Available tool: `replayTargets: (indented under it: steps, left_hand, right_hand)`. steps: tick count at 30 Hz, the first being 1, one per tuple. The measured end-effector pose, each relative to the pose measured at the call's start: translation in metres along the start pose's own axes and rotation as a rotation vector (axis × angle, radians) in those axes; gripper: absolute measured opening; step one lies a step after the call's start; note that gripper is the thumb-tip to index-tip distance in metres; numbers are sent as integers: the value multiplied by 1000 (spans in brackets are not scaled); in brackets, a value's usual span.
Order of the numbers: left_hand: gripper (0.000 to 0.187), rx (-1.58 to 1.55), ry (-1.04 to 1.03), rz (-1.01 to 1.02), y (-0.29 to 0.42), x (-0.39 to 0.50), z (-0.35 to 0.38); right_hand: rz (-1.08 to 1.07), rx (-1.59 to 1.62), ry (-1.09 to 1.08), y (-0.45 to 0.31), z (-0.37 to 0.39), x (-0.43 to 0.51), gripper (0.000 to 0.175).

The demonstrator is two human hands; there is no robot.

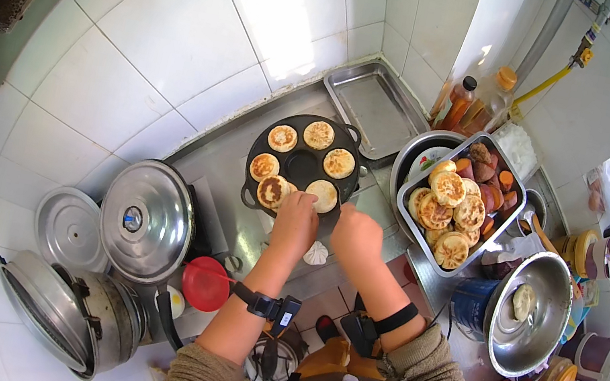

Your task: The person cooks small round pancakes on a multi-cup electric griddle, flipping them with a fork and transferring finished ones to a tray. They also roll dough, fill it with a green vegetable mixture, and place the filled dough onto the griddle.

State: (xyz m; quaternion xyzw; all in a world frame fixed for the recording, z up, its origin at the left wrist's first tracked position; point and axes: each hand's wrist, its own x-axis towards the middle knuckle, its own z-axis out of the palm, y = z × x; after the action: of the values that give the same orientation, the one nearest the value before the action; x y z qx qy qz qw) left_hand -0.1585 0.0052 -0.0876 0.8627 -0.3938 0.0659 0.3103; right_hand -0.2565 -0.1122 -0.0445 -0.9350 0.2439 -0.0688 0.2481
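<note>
A black round multi-cup pan [303, 161] sits on the steel counter with browned round flatbreads [318, 135] in its cups. My left hand [297, 221] is at the pan's near edge, its fingertips at a paler flatbread [321, 196] in the near right cup. Just left of those fingers, a browned flatbread [272, 191] overlaps another one. My right hand [356, 231] is curled beside the pan's near right rim; whether it holds a thin tool is unclear. A white pleated piece of dough [316, 253] lies between my forearms.
To the right, a steel tray [447, 267] of flatbreads and cut sweet potatoes rests on a basin. A steel bowl [546, 331] holds dough. A lidded pot [144, 217] stands left, near a red bowl [206, 284]. A shallow steel tray [377, 108] lies behind the pan.
</note>
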Motion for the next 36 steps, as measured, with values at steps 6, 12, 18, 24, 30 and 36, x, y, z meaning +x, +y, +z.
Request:
replayTargets:
  steps: [6, 12, 18, 24, 30, 36]
  left_hand:
    - [25, -48, -23, -155, -2, -5, 6]
    - [23, -87, 9, -52, -6, 1, 15]
    - [18, -48, -13, -35, -7, 0, 17]
    - [34, -182, -92, -398, 1, -61, 14]
    - [77, 76, -289, -451, 6, -101, 43]
    - [75, 72, -317, -392, 2, -101, 49]
  right_hand:
    - [288, 534, 18, 29, -5, -8, 21]
    - [306, 779, 35, 37, 32, -8, 21]
    - [436, 1126, -40, 54, 47, -12, 23]
    - [315, 753, 102, 48, 27, -26, 19]
    - [172, 577, 373, 48, -5, -73, 19]
    - [261, 1171, 625, 83, -40, -116, 25]
